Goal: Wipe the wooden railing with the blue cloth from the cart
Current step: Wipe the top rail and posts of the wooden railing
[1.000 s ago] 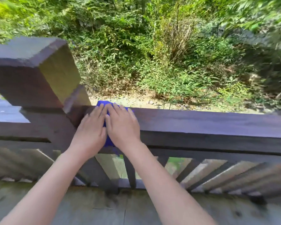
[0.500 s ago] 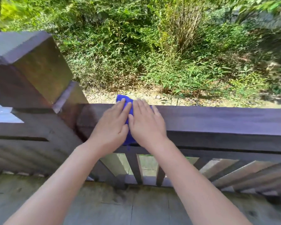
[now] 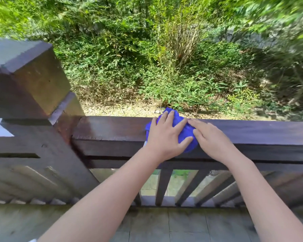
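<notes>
The dark wooden railing [image 3: 252, 131] runs across the view from a thick square post [image 3: 30, 81] at the left. A bunched blue cloth [image 3: 186, 135] lies on the rail's top, draped a little over its near edge. My left hand [image 3: 164, 135] lies flat on the cloth with fingers spread. My right hand [image 3: 210, 138] presses on the cloth's right side, fingers pointing left. Both hands cover most of the cloth. The rail between the post and the cloth looks darker and shiny.
Slanted balusters [image 3: 191, 186] stand under the rail. A grey plank deck [image 3: 164, 224] lies below my arms. Beyond the railing are a strip of bare ground and dense green bushes [image 3: 164, 58]. No cart is in view.
Both hands have slid the blue cloth to the right along the rail's top, away from the post. A longer stretch of rail now shows between post and cloth.
</notes>
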`<action>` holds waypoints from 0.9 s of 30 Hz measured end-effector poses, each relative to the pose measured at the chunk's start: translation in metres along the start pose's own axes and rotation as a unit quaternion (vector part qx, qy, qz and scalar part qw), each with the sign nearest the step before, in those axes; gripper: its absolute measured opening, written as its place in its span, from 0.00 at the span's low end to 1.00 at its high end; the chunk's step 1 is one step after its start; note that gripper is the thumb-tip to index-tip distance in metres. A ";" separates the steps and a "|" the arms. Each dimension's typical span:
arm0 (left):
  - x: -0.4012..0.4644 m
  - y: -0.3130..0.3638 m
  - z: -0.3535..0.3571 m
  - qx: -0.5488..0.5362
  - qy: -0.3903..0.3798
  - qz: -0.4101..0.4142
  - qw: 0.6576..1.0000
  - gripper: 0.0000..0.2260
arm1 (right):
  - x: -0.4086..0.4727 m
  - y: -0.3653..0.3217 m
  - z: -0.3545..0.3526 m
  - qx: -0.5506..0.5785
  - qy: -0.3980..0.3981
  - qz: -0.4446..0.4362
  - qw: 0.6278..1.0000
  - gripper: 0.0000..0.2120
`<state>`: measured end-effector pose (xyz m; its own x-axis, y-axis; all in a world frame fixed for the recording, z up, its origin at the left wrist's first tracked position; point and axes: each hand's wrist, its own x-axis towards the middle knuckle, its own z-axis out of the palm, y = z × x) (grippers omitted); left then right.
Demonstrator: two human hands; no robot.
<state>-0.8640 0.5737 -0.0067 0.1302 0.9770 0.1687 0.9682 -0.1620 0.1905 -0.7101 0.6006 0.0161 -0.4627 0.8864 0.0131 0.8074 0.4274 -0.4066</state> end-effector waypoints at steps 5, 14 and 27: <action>0.016 0.034 0.016 0.007 0.022 0.024 0.999 0.34 | -0.001 0.014 -0.008 0.313 0.202 0.089 0.924 0.19; 0.000 -0.007 0.004 0.040 0.016 0.192 0.981 0.26 | 0.017 0.011 -0.003 0.161 0.183 0.032 0.969 0.21; -0.079 -0.097 -0.038 0.053 0.047 -0.032 0.997 0.26 | 0.009 -0.066 0.047 -0.116 0.019 -0.047 0.992 0.30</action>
<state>-0.9767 0.5065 -0.0016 0.0521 0.9667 0.2506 0.9917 -0.0797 0.1009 -0.7846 0.5716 0.0006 -0.5294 0.8449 0.0767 0.8260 0.5339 -0.1807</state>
